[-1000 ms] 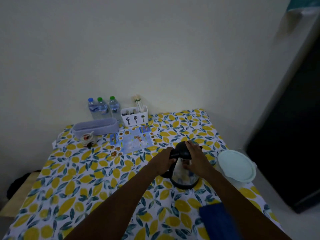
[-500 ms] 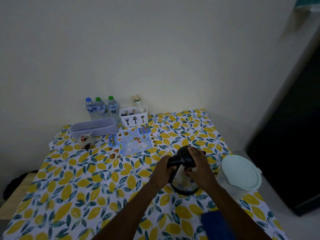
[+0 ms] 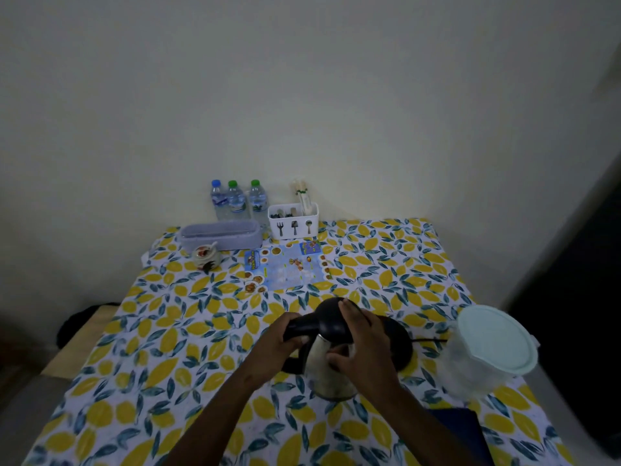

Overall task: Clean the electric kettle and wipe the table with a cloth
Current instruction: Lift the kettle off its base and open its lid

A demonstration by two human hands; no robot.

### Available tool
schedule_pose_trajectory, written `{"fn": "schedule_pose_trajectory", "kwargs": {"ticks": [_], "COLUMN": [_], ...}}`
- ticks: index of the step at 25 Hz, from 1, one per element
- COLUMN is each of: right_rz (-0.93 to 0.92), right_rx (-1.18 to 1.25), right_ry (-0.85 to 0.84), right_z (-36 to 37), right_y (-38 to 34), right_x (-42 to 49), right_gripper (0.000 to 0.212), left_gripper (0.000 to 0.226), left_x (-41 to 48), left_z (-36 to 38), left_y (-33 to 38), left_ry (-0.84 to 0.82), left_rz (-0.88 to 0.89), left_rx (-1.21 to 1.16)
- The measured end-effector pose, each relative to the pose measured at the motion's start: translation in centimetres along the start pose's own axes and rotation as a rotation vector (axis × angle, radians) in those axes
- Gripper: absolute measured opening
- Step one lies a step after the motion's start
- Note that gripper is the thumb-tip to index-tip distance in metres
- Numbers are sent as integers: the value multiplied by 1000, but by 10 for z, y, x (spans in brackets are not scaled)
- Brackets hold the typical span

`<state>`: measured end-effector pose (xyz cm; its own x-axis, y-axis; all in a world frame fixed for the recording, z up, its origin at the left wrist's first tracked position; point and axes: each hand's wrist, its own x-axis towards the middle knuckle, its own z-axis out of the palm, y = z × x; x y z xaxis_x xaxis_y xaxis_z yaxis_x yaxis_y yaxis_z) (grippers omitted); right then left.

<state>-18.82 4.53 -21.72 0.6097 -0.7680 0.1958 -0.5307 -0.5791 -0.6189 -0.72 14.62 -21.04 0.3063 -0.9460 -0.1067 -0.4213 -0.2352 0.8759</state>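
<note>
Both hands, left (image 3: 280, 344) and right (image 3: 361, 348), clasp the kettle (image 3: 331, 378), seemingly off its base (image 3: 396, 344)

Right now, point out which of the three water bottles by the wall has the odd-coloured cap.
The leftmost bottle, farthest from the white cutlery holder: its cap is blue, while the middle bottle and the right bottle both have green caps.

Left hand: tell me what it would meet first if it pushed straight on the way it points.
The left hand points right across the table and already grips the kettle's black handle, so it would press straight into the kettle body. Depth is uncertain.
</note>
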Motion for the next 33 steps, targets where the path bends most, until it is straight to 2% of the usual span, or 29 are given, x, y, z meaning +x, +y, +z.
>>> {"fn": "schedule_pose_trajectory", "kwargs": {"ticks": [3,9,14,17,20,23,25,30,33], "right_rz": [-43,-31,-92,-126,-100,-83,-76,-81,-84], "right_rx": [-4,66,-12,-90,-280,-423,-438,-450,-403], "right_ry": [-84,-247,-280,-295,-260,-323,-366,-400,-357], "right_z": [25,50,53,56,54,48,46,42,44], "right_y": [-14,-14,-9,3,14,19,21,17,14], "right_x": [-22,-50,-52,-54,-52,-51,-52,-57,-59], "right_gripper": [99,101,103,103,95,96,96,103,98], "left_gripper": [31,35,28,34,44,53,62,74,64], "left_x": [-30,-53,-64,-61,-53,-43,-39,-36,-38], "left_z": [-14,-25,-26,-20,-6,15,29,39,40], "left_y": [-25,-58,-62,-55,-35,-19,-18,-24,-19], "left_ry": [-12,-27,0,7,79,168,203,300,294], "left_rz": [-75,-116,-100,-123,-80,-55,-98,-120,-91], "left_rx": [-47,-18,36,38,143,352,472,582,644]}}
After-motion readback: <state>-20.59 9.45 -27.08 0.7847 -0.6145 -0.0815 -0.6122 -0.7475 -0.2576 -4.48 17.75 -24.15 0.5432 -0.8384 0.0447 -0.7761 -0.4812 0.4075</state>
